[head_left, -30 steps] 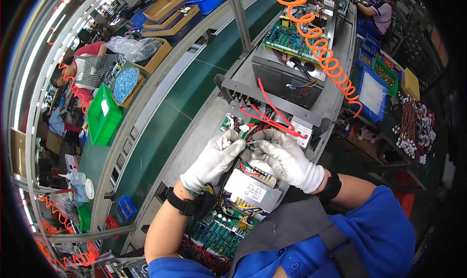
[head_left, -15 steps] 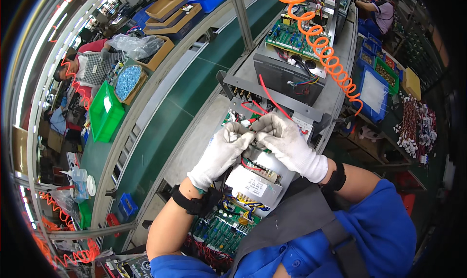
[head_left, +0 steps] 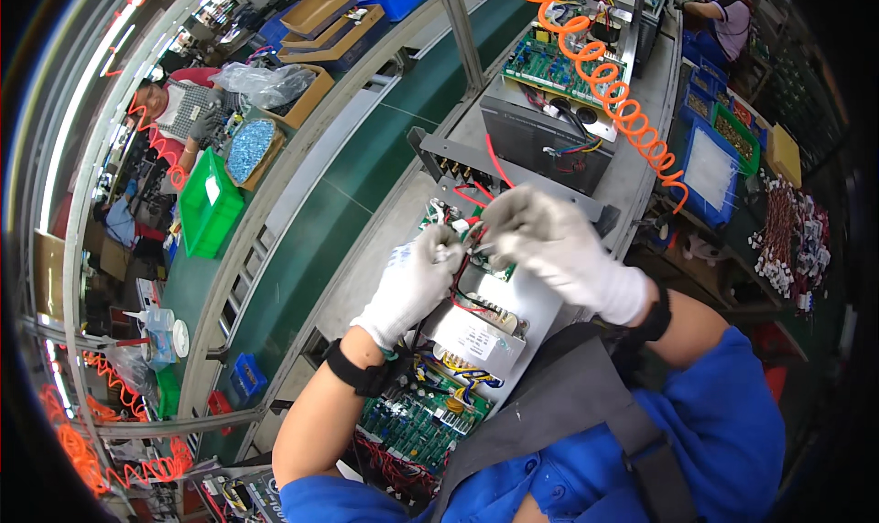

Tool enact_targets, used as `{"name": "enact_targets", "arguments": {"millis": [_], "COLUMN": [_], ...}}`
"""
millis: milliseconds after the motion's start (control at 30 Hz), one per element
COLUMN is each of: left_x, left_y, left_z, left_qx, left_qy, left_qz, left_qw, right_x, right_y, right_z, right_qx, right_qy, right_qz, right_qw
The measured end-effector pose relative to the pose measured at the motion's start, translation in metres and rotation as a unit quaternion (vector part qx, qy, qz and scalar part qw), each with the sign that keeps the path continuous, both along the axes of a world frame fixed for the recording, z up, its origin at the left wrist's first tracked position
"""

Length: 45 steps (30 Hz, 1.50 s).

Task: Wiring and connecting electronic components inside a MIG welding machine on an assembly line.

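Note:
Both my hands wear white work gloves and meet above an opened metal chassis (head_left: pixel 549 317). My left hand (head_left: pixel 412 280) is closed in a pinch, with thin red and black wires (head_left: pixel 458 289) running down from its fingertips. A small white piece shows by its curled fingers, too small to make out. Close on its right, my right hand (head_left: pixel 558 248) is smeared by motion, its fingers bent toward the wires; what it holds, if anything, is hidden. Below the hands lies a silver labelled transformer (head_left: pixel 472 340), then a green circuit board (head_left: pixel 421 436).
Ahead stands another chassis with a dark metal box (head_left: pixel 540 138) and circuit board (head_left: pixel 558 70). An orange coiled air hose (head_left: pixel 623 111) hangs over it. A green conveyor (head_left: pixel 320 207) runs on the left, with a green bin (head_left: pixel 209 202) beyond. Wire harnesses (head_left: pixel 792 239) lie at right.
My right hand has lifted slightly and turned, drawing a little away from the left. My left hand stays nearly in place, still pinching. A person at the far left has shifted an arm.

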<state>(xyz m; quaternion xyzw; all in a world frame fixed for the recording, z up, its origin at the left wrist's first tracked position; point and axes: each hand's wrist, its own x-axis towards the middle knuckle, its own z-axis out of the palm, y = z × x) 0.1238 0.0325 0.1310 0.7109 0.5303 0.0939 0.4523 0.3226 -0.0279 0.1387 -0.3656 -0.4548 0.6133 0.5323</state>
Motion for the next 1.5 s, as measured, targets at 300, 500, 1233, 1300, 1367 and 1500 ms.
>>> {"name": "enact_targets", "arguments": {"millis": [300,500,1233,1300,1367,1500], "left_x": [0.001,0.014,-0.003,-0.002,0.0,-0.013], "left_y": [-0.01,-0.018,-0.036,-0.04,-0.045,-0.067], "left_z": [0.015,0.01,0.063,0.073,0.079,0.094], "left_qx": [0.172,0.212,0.314,0.359,0.266,0.18], "left_qy": [0.219,0.276,0.19,0.117,0.089,-0.016], "left_qz": [-0.14,-0.118,0.189,0.151,0.133,0.134], "left_qw": [0.95,0.93,0.911,0.914,0.951,0.974], "right_x": [0.076,0.019,0.019,0.008,-0.009,-0.035], "right_y": [0.018,0.069,0.132,0.119,0.104,0.077], "right_z": [0.046,0.009,0.091,0.088,0.087,0.105], "right_qx": [0.391,0.388,0.315,0.478,0.602,0.611], "right_qy": [-0.6,-0.533,-0.274,-0.264,-0.308,-0.272], "right_qz": [0.087,0.284,0.282,0.263,0.238,0.223], "right_qw": [0.692,0.696,0.864,0.795,0.697,0.71]}}
